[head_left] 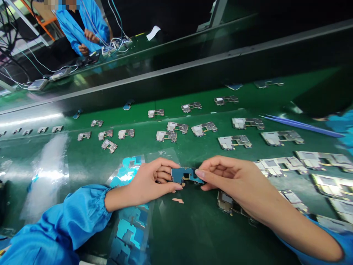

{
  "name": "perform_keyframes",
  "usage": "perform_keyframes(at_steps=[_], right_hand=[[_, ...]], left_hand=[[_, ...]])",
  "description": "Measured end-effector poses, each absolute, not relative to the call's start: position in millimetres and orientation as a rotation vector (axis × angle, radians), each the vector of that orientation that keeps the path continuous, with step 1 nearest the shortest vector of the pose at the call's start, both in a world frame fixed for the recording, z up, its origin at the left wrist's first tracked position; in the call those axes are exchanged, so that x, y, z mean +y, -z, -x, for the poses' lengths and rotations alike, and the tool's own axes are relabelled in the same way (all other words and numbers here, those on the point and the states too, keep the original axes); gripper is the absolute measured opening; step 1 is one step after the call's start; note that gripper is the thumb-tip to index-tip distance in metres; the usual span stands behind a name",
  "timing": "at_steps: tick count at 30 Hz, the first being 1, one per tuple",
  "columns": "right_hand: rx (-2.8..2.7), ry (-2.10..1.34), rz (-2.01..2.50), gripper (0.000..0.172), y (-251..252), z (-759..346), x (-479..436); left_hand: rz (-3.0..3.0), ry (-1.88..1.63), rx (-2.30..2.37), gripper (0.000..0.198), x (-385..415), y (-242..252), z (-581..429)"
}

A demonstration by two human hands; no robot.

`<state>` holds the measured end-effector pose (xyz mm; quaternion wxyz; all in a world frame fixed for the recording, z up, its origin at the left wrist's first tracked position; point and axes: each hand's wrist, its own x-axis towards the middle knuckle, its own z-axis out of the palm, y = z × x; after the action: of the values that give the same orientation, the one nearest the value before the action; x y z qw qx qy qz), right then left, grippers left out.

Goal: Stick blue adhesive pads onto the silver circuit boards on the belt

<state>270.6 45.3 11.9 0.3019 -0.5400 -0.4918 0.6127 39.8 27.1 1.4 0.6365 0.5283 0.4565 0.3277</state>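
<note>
Left hand: your left hand (146, 182) is closed on the left end of the blue-filmed circuit board (179, 175), with your fingertips pressed against its edges.

Right hand: your right hand (230, 180) is clamped on the board's right end, its fingertips meeting the blue surface. Your two hands are close together, with only the board between them.

Work in hand: you are holding the board up in both hands, just above the mat. Your fingers hide part of it, so you can't tell its full outline from this view.

Long axis: it runs nearly level from hand to hand, across your view, with the right end dipping slightly.

Position: it sits in front of you, just above a small tan strip (178, 200) on the green ESD mat (190, 235).

Nearby: a clear sheet of blue cut film pieces (128, 232) lies under your left wrist. Rows of metal-shielded phone boards (172, 129) spread beyond and to your right, with blue tweezers (303, 127) at the right.

Rest: a co-worker in a blue smock (79, 25) works beyond a dark divider (176, 70).
</note>
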Motion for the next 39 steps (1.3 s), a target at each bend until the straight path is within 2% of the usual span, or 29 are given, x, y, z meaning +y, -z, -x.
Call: perform_keyframes(at_steps=[12,24,28,31,36,39], right_hand=[[-1.282,-1.655,1.371,0.024,-16.9,-269.1,43.5],[-1.297,-1.667,1.366,0.034,-5.9,-268.6,39.7],[-1.406,-1.651,1.418,0.029,-8.0,-265.3,40.6],[-1.392,-1.636,1.426,0.028,-13.2,-261.8,40.5],[-1.325,-1.570,1.308,0.038,-18.2,-259.2,37.0],[-1.266,-1.372,1.262,0.044,-15.9,-264.4,40.6]], left_hand=[[-1.210,-0.743,1.133,0.042,28.8,-6.4,-42.4],[-1.121,-0.716,1.139,0.047,28.3,-5.1,-42.0],[-1.135,-0.706,1.114,0.047,27.9,-3.1,-40.9],[-1.172,-0.699,1.082,0.055,22.3,-2.5,-40.1],[-1.305,-0.812,1.173,0.035,47.8,-21.1,-32.2],[-1.798,-0.993,1.495,0.030,111.4,-47.7,-25.1]])
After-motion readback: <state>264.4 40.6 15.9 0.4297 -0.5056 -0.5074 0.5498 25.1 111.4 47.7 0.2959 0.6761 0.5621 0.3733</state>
